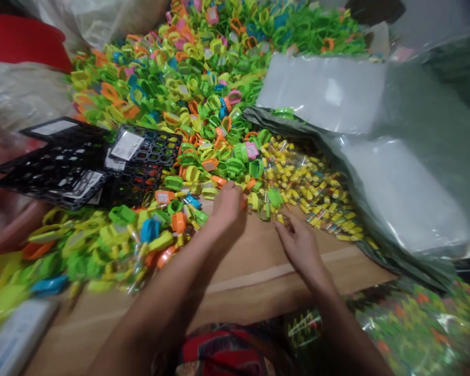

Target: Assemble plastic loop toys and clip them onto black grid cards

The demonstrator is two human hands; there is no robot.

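Moulded plastic loop tags point(188, 104) are lying in a deep heap of green, yellow, orange, blue and pink across the far side of the table point(282, 277), and a lower spill of them is spreading toward me on the left. My left grip point(227, 209) is pressing down at the front edge of that heap, with its fingers curled over and mostly hidden by the back of the hand, so I cannot tell whether it is clamped on a tag or only touching them. An orange tag is sitting right against its fingertips. My right grip point(300, 245) is reaching out just beside it, with its fingers apart and together holding nothing I can see, and its fingertips are nearly touching the edge of the cellophane-wrapped yellow pieces point(313, 193). Those pieces are fanning out of the mouth of a grey plastic bag point(399, 198) lying on the right. Black plastic grid racks point(144, 149) with white labels are resting on the tags to the left of my hands. A red tub point(19, 36) is sitting beyond them, and patterned cloth point(223, 350) is showing below the table edge between my forearms.
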